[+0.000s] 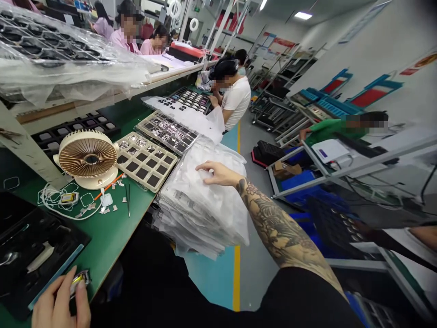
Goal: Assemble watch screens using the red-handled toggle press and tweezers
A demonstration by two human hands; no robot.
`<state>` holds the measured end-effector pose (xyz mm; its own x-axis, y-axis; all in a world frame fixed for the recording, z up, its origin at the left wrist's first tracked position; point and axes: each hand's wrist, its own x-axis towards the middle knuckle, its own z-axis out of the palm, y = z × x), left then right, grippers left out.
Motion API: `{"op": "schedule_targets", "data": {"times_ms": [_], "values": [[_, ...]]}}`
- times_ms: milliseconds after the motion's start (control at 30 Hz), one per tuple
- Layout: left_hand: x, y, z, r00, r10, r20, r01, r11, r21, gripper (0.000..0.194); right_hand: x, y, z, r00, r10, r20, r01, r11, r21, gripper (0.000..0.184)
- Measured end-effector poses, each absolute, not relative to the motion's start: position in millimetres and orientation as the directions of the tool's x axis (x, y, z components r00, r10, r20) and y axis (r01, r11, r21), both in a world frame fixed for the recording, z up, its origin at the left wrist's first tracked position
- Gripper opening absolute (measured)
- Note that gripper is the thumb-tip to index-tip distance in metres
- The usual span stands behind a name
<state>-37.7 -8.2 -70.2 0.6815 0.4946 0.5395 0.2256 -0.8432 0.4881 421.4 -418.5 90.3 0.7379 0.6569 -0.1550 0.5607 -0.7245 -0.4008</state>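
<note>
At the lower left, my left hand (pixel 59 303) is closed around a small electronic device (pixel 80 280) with a yellow part and a shiny edge, held by the table's front edge. Beside it lies a black tray (pixel 61 253) with a pale blue edge. My right hand (pixel 220 174) reaches out over a stack of trays wrapped in clear plastic (pixel 205 214). Its thumb and forefinger are curved and apart, with nothing visible between them. Whether the fingertips touch the plastic I cannot tell.
A cream desk fan (pixel 89 157) stands on the green table (pixel 112 237). Near it are tweezers (pixel 127 199), an orange stick (pixel 109 187), a white cable and small scraps. Beige compartment trays (pixel 146 160) hold small parts. Co-workers sit further along the bench.
</note>
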Motion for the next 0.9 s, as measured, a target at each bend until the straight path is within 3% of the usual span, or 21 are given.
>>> {"op": "schedule_targets", "data": {"times_ms": [167,300,433,500,567,600,633,700,733,800,900], "values": [[-38.8,-19.0,-60.9,0.717,0.52,0.465,0.331,-0.84,0.429,0.065,425.9,-422.7,104.7,0.739,0.651,-0.173,0.528,-0.72,-0.451,0.055],[-39.6,-20.5,-53.3,0.709,0.496,0.502,0.329,-0.862,0.386,0.066,429.9,-432.3,108.8,0.75,0.638,-0.173,0.513,-0.728,-0.455,0.057],[-37.6,-29.2,-39.9,0.657,0.472,0.588,0.239,-0.87,0.432,0.062,426.2,-434.5,100.7,0.78,0.609,-0.146,0.49,-0.739,-0.462,0.058],[-26.0,-47.5,-31.6,0.688,0.446,0.573,0.095,-0.838,0.537,0.053,417.3,-425.6,89.9,0.797,0.594,-0.111,0.495,-0.747,-0.443,0.058],[-0.6,-74.9,-29.0,0.815,0.386,0.432,-0.08,-0.664,0.744,0.041,401.8,-413.8,76.3,0.807,0.587,-0.068,0.511,-0.751,-0.418,0.057],[18.1,-90.2,-31.9,0.893,0.328,0.308,-0.116,-0.495,0.861,0.036,391.6,-410.1,69.6,0.808,0.589,-0.034,0.526,-0.744,-0.412,0.056],[40.3,-105.0,-38.1,0.952,0.257,0.166,-0.085,-0.3,0.95,0.033,380.2,-410.0,63.8,0.806,0.592,0.014,0.545,-0.731,-0.41,0.053],[90.8,-129.9,-59.9,0.983,0.169,-0.074,0.064,0.061,0.996,0.042,355.6,-425.1,55.1,0.811,0.564,0.153,0.571,-0.71,-0.412,0.047],[116.4,-139.0,-73.8,0.965,0.199,-0.17,0.126,0.216,0.968,0.058,343.1,-441.1,51.6,0.825,0.515,0.231,0.563,-0.718,-0.41,0.043],[161.6,-150.5,-101.4,0.942,0.246,-0.228,0.149,0.302,0.942,0.086,317.1,-485.3,42.1,0.878,0.308,0.366,0.451,-0.787,-0.421,0.038],[206.1,-157.6,-124.9,0.942,0.233,-0.241,0.137,0.388,0.911,0.096,269.7,-552.2,10.2,0.915,-0.228,0.332,0.045,-0.763,-0.645,0.038]]}}
